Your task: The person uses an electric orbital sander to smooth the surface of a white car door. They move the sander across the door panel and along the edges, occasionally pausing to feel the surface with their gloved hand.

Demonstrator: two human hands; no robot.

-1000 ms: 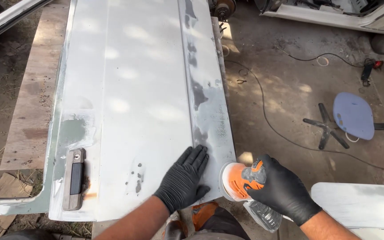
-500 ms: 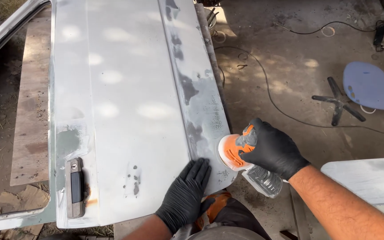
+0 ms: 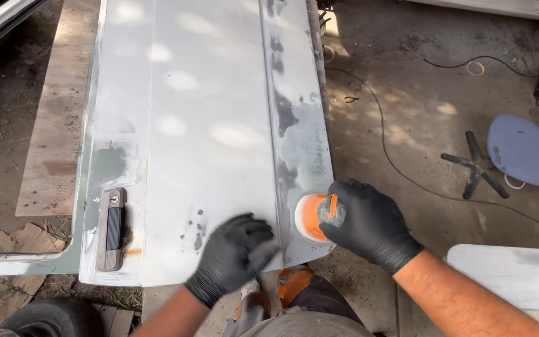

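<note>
Left hand slid leftward, flat and empty; right hand grips sander at panel edge.

The door panel is sheet metal, matt grey-white, sanded dull, with bare dark patches near its right edge and a greenish filler patch near the lower left corner. Its handle looks like dark ribbed plastic in a tarnished metal frame. The sander is orange plastic with a pale pad. Both gloves are thin black rubber, slightly shiny. The plank is rough bare wood.
</note>
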